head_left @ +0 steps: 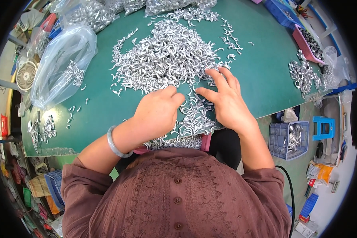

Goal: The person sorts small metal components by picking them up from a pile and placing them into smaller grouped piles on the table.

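A large heap of small curved silvery metal pieces [166,55] covers the middle of the green table [261,75]. At its near edge my left hand [158,109] is closed, fingers curled down toward the pieces; whatever they hold is hidden. My right hand [228,103] lies opposite, fingers spread, fingertips touching the heap's near right side. Between my hands a narrower stream of the same pieces [196,117] runs to the table's front edge. Below that edge, at my lap, a pink container [206,142] with more such pieces shows in part.
A clear plastic bag [63,67] lies at the left with loose pieces by its mouth. Filled bags [91,16] line the far left. Ring-like metal parts [301,75] and a pink bin [305,43] sit at the right. A blue-grey crate [279,139] stands below, beside a blue stool [323,128].
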`<state>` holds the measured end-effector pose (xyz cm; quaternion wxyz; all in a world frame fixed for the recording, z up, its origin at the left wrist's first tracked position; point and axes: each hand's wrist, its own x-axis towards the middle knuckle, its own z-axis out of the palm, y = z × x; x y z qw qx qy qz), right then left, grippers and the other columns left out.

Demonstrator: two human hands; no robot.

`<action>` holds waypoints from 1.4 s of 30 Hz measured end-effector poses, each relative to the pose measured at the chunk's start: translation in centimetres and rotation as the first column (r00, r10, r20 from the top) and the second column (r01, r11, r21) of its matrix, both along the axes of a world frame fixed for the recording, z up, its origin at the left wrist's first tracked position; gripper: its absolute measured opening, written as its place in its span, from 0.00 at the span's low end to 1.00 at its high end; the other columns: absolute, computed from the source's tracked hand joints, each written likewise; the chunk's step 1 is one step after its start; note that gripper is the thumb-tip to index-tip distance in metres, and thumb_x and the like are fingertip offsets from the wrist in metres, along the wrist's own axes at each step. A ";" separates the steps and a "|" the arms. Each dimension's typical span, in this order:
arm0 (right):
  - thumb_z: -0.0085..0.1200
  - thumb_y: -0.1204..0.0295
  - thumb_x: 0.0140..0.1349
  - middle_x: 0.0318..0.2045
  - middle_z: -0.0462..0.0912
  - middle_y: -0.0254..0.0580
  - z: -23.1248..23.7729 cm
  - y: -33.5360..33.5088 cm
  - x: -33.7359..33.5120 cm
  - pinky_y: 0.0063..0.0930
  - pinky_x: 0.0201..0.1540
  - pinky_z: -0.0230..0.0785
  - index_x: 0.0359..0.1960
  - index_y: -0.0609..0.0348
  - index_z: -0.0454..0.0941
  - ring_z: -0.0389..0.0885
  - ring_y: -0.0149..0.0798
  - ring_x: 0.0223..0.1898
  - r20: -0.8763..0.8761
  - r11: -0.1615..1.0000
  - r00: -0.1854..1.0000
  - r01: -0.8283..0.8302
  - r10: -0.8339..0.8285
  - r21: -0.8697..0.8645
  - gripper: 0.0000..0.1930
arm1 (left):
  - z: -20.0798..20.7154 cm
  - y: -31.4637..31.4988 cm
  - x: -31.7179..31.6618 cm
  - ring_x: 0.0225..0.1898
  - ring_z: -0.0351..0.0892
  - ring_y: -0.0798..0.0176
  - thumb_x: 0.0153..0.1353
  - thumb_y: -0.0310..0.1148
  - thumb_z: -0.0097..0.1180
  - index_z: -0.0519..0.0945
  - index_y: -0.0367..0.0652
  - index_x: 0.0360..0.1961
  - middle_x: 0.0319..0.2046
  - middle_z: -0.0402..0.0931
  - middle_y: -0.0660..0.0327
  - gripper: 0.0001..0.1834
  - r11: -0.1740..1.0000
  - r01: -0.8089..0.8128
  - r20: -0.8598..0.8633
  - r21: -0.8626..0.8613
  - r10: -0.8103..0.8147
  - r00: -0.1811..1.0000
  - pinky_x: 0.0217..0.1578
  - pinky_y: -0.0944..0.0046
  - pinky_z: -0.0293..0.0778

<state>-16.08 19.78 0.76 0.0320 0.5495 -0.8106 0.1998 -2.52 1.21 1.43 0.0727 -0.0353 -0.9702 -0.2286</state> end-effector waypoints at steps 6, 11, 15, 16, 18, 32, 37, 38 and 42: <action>0.49 0.86 0.49 0.59 0.71 0.48 -0.3 0.6 -0.8 0.48 0.65 0.57 0.47 0.51 0.82 0.63 0.57 0.64 -0.032 0.998 0.999 0.011 -0.013 -0.063 0.23 | 0.1 0.5 -1.2 0.31 0.76 0.48 0.53 0.21 0.50 0.78 0.43 0.52 0.33 0.71 0.54 0.23 1.000 -0.021 -0.086 -0.022 0.020 0.996 0.31 0.53 0.74; 0.49 0.85 0.49 0.53 0.75 0.48 -0.4 0.8 -1.4 0.44 0.60 0.61 0.44 0.57 0.83 0.69 0.53 0.58 -0.029 0.989 0.991 0.128 -0.130 -0.078 0.20 | -0.3 0.7 -2.1 0.29 0.76 0.50 0.52 0.22 0.51 0.76 0.45 0.56 0.34 0.71 0.55 0.27 0.992 -0.009 -0.026 -0.125 0.006 1.000 0.31 0.54 0.74; 0.49 0.84 0.50 0.49 0.77 0.47 -0.4 1.6 -1.3 0.42 0.58 0.63 0.42 0.59 0.82 0.71 0.52 0.55 0.049 0.995 0.997 0.069 -0.066 -0.065 0.18 | -0.2 1.3 -2.5 0.30 0.78 0.51 0.52 0.23 0.52 0.76 0.48 0.57 0.35 0.71 0.54 0.28 0.983 -0.020 0.015 -0.181 0.023 1.000 0.31 0.53 0.75; 0.49 0.84 0.50 0.49 0.77 0.47 -0.4 1.8 -1.4 0.42 0.58 0.63 0.42 0.59 0.82 0.71 0.52 0.55 0.049 0.995 0.997 0.070 -0.067 -0.065 0.18 | -0.2 1.4 -2.6 0.31 0.78 0.50 0.51 0.23 0.53 0.76 0.48 0.57 0.35 0.72 0.54 0.28 0.982 -0.032 0.020 -0.184 0.037 0.999 0.31 0.53 0.75; 0.49 0.84 0.51 0.48 0.77 0.47 -0.4 2.0 -1.5 0.42 0.56 0.64 0.41 0.60 0.82 0.72 0.52 0.53 0.101 0.993 0.993 0.067 -0.057 -0.102 0.16 | 0.1 1.4 -2.9 0.32 0.79 0.50 0.51 0.23 0.53 0.76 0.48 0.55 0.35 0.72 0.54 0.26 0.982 -0.027 0.060 -0.188 0.038 0.997 0.31 0.53 0.75; 0.51 0.85 0.49 0.42 0.78 0.43 -0.8 3.2 -1.2 0.40 0.52 0.65 0.40 0.58 0.83 0.73 0.50 0.48 0.150 0.978 0.983 0.128 -0.103 -0.165 0.16 | -0.2 1.0 -2.4 0.32 0.77 0.49 0.51 0.21 0.51 0.78 0.45 0.48 0.33 0.71 0.55 0.20 0.993 0.005 -0.013 -0.116 -0.006 1.000 0.32 0.52 0.74; 0.51 0.85 0.54 0.39 0.77 0.43 -0.6 3.1 -1.2 0.38 0.48 0.67 0.42 0.61 0.81 0.73 0.50 0.43 0.127 0.982 0.988 0.104 -0.084 -0.159 0.14 | -0.2 1.4 -2.2 0.31 0.77 0.50 0.51 0.21 0.51 0.80 0.46 0.51 0.32 0.71 0.55 0.24 0.991 0.025 0.004 -0.128 -0.024 1.000 0.31 0.53 0.74; 0.51 0.85 0.54 0.39 0.77 0.43 -0.6 3.1 -1.0 0.38 0.48 0.67 0.42 0.61 0.81 0.73 0.50 0.43 0.127 0.982 0.988 0.105 -0.085 -0.158 0.14 | -0.2 1.4 -2.1 0.30 0.77 0.51 0.51 0.21 0.51 0.80 0.46 0.51 0.32 0.71 0.56 0.24 0.993 0.029 -0.004 -0.113 -0.030 1.000 0.30 0.54 0.74; 0.54 0.83 0.52 0.38 0.77 0.41 -0.2 3.1 -0.3 0.38 0.49 0.65 0.39 0.60 0.82 0.73 0.48 0.43 0.171 0.984 0.985 0.059 -0.030 -0.166 0.12 | -0.3 1.4 -1.7 0.29 0.76 0.51 0.51 0.20 0.50 0.82 0.47 0.50 0.31 0.71 0.56 0.24 0.994 0.056 -0.014 -0.097 -0.058 0.998 0.30 0.54 0.73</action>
